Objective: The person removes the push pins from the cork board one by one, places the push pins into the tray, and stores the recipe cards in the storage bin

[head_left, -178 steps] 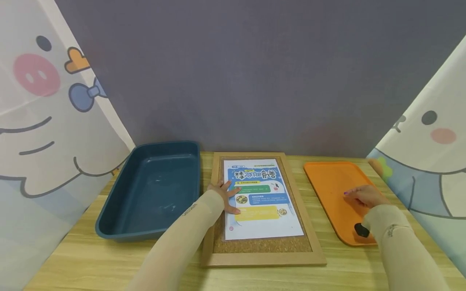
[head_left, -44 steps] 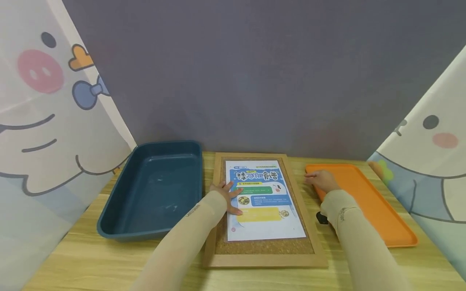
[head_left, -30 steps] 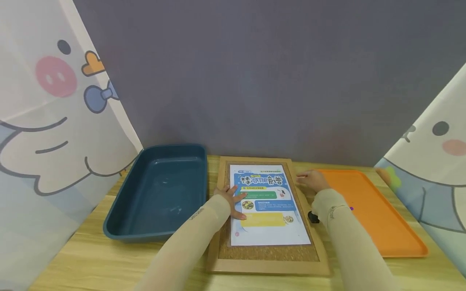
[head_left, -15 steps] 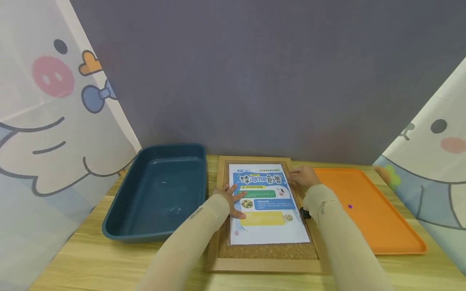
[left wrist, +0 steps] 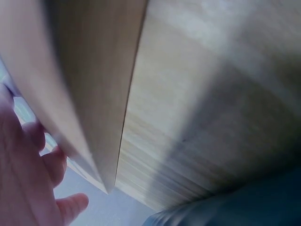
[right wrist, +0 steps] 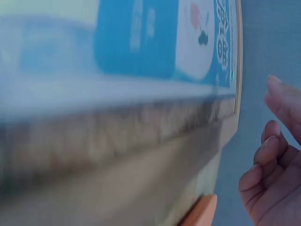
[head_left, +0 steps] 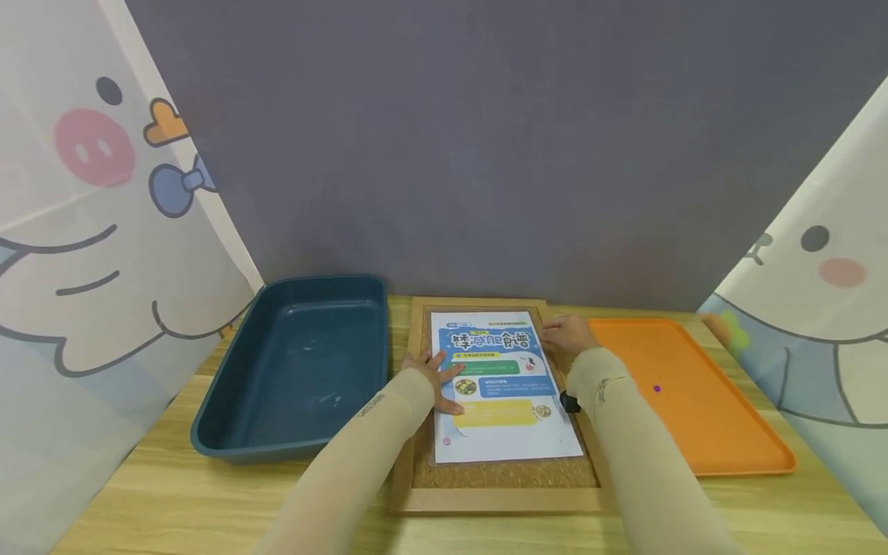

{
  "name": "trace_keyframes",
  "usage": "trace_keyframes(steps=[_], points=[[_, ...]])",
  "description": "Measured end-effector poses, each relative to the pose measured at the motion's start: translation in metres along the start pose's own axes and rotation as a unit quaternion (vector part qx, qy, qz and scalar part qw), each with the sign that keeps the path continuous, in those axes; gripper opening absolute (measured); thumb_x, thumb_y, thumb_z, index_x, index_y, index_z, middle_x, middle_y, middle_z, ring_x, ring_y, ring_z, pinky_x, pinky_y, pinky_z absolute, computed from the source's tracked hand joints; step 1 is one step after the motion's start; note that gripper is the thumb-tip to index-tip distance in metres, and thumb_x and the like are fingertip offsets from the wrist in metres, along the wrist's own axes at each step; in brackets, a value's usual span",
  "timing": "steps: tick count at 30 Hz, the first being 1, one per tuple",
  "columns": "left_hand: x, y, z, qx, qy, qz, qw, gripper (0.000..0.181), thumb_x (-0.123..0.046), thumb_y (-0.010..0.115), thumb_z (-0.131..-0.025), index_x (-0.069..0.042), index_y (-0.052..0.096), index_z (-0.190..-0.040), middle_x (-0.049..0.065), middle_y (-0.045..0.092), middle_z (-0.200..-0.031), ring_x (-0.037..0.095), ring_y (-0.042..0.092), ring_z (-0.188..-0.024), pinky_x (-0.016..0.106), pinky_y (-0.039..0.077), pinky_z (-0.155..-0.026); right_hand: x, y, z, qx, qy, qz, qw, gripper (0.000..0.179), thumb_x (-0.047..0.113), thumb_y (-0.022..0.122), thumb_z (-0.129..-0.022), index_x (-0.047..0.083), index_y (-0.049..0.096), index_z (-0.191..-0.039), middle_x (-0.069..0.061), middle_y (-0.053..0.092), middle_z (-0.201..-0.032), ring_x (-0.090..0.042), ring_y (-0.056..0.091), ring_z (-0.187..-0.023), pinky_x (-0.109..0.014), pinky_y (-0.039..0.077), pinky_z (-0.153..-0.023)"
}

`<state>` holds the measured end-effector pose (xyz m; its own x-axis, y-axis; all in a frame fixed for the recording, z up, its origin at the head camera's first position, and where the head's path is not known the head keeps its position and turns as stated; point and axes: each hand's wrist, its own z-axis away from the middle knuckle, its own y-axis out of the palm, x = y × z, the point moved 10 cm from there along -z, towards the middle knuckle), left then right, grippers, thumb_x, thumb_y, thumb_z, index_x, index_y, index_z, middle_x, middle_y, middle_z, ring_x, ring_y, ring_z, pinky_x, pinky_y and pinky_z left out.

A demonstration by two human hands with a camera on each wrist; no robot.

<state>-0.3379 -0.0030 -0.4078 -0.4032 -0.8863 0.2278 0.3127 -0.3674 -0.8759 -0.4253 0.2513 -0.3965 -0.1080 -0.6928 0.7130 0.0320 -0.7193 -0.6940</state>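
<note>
A printed paper sheet (head_left: 506, 443) lies on a wood-framed cork board (head_left: 506, 474) in the head view. Spread across the sheet's left edge, my left hand (head_left: 432, 378) presses it with straight fingers; some of those fingers also show in the left wrist view. My right hand (head_left: 572, 334) is at the upper right of the board, its fingertips close to the sheet's right edge. The right wrist view shows its fingers (right wrist: 269, 150) curled, but nothing can be made out between fingertips and thumb. One small round purple piece (head_left: 657, 389) lies on the orange tray (head_left: 735, 439).
A deep dark-blue bin (head_left: 287, 370) stands left of the board. The orange tray is close on the right. All rest on a wooden table (head_left: 139, 509), with a grey panel (head_left: 451, 154) behind and printed cloth panels on both sides.
My right hand was over the tray with a purple piece at its fingertips. It has since moved left to the sheet's right edge. My left hand stays on the sheet.
</note>
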Motion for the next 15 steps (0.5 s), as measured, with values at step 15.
trace_keyframes(steps=[15], points=[[0.001,0.001,0.001,-0.008,-0.006,-0.010,0.9999,0.085,-0.079,0.042,-0.080,-0.045,0.013,-0.152,-0.009,0.010,-0.160,0.017,0.012,-0.146,0.049,0.019,-0.113,0.006,0.015,-0.005,-0.028,0.059,-0.019,0.9977,0.035,0.015,0.061,-0.094,-0.001,0.062,-0.124,-0.023,0.054,-0.132,-0.040,0.046,-0.122,-0.054,0.032,-0.105]])
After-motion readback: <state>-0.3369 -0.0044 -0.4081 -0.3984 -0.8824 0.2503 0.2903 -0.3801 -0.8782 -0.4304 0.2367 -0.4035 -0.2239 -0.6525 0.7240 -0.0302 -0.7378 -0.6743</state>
